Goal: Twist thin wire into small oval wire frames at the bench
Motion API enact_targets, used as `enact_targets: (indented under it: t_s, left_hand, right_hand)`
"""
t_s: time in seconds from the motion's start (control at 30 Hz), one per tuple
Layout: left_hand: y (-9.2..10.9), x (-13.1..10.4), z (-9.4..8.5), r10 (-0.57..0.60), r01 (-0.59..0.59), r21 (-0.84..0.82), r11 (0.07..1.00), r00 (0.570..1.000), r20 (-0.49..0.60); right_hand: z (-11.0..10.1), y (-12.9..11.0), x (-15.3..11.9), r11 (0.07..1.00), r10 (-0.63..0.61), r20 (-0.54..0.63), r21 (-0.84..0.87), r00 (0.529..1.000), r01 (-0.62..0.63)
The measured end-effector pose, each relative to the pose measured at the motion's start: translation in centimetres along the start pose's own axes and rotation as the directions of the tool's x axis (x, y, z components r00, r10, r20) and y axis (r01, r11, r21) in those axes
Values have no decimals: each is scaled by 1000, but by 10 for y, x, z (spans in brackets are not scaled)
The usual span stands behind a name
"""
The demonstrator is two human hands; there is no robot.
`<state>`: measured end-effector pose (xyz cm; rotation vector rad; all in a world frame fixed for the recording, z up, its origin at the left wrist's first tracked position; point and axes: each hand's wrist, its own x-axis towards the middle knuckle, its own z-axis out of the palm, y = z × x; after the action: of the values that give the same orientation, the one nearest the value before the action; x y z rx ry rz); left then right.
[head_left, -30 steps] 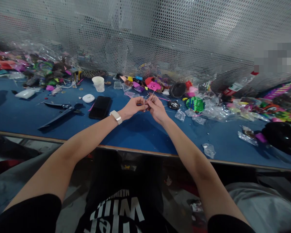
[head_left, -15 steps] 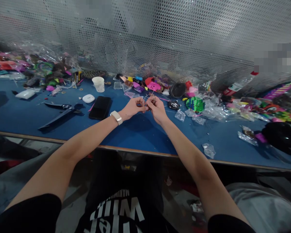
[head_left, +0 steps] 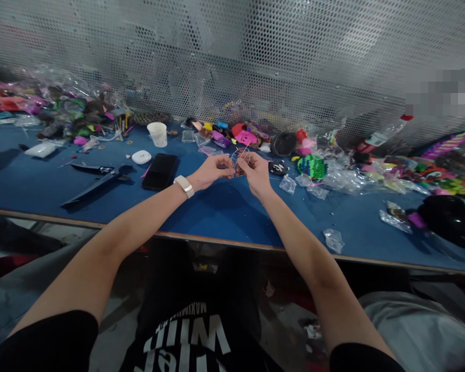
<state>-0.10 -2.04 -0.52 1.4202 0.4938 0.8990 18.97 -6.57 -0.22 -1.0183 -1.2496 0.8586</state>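
Thin pale wire bent into a small loop (head_left: 241, 150) stands up between my two hands above the blue table. My left hand (head_left: 217, 169) pinches its lower left side, thumb and fingertips together. On the opposite side, the fingers of my right hand (head_left: 254, 169) are closed on the loop as well. Fine strands stick out past the fingers; whether they are one piece cannot be made out. A black phone (head_left: 160, 171) lies left of my left hand, and a round black piece with white marks (head_left: 278, 168) lies just right of my right hand.
Scissors-like dark tools (head_left: 101, 181) lie at the left, behind them a white paper cup (head_left: 157, 134) and a white case (head_left: 141, 157). Plastic bags and colourful scraps (head_left: 77, 106) line the perforated metal screen (head_left: 201, 67). A plastic bottle (head_left: 375, 138) leans at right.
My right hand has shifted slightly right and turned a little, its fingers changing position on the wire. The loop shows more clearly between the hands. My left hand stays nearly in place.
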Motion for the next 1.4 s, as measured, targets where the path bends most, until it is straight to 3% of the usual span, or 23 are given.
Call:
enact_targets:
  t_s: [0.7, 1.07, 1.4]
  left_hand:
    - [-8, 4, -4, 46, -40, 140, 989, 998, -39]
    - [-5, 5, -10, 49, -50, 159, 986, 999, 6]
    - [-3, 3, -4, 90, -85, 183, 979, 996, -18]
  right_hand:
    - [-2, -1, 2, 998, 5, -29, -57, 1000, -6]
    - [-2, 0, 1, 999, 11, -44, -42, 999, -13]
    - [-2, -2, -1, 998, -4, 27, -69, 1000, 6]
